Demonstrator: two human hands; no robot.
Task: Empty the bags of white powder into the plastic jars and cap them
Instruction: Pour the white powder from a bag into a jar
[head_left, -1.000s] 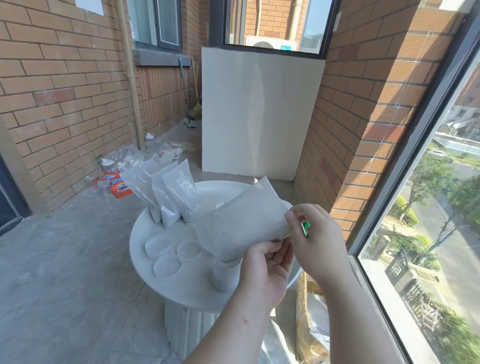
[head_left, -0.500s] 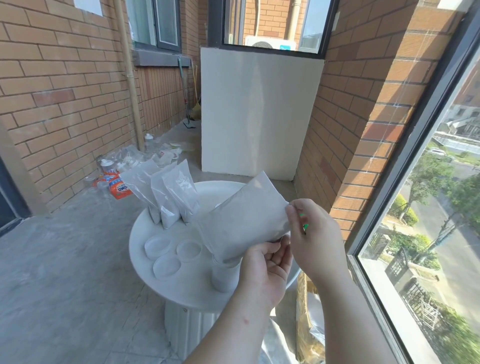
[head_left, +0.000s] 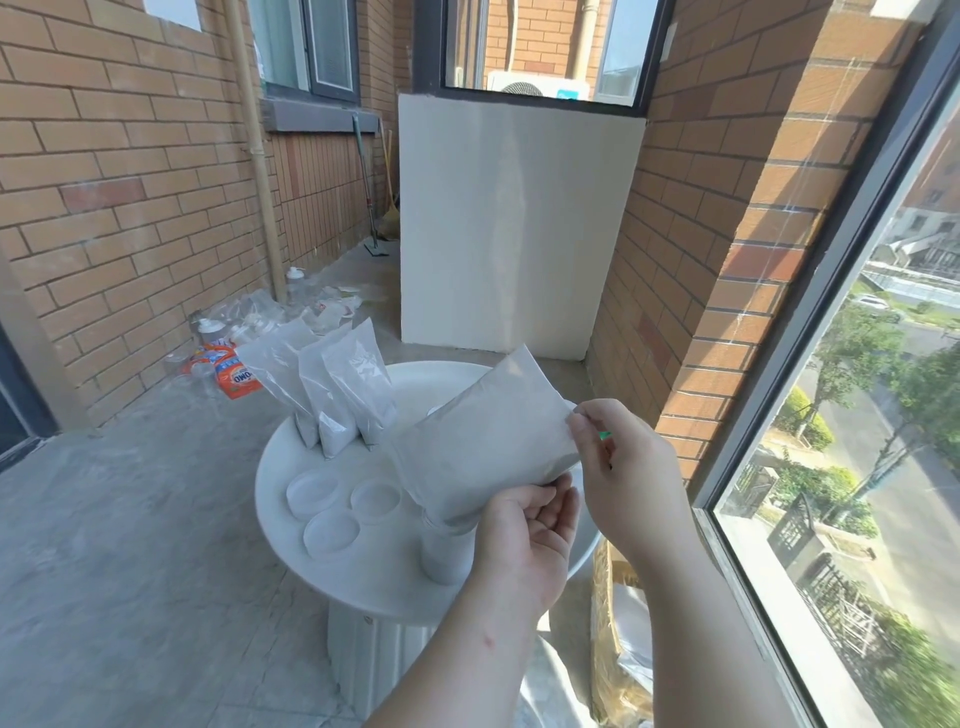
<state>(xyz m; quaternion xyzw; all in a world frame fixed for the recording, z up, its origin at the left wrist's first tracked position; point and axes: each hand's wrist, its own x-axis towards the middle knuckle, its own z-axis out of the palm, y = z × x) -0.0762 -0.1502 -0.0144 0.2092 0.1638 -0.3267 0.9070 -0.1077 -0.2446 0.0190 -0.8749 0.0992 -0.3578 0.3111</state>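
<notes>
The floor (head_left: 130, 519) bears an OMO pack (head_left: 236, 376); left hand (head_left: 524, 535) and right hand (head_left: 628, 478) grip the bag (head_left: 483, 441).

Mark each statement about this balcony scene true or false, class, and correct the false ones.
1. Three lids lie on the table. True.
2. The held bag lies flat on the table. False: the left hand and right hand hold it tilted above the jar.
3. Three other bags stand on the table. True.
4. The right hand is free. False: it pinches the held bag's edge.
5. The table is square. False: it is round.
</notes>
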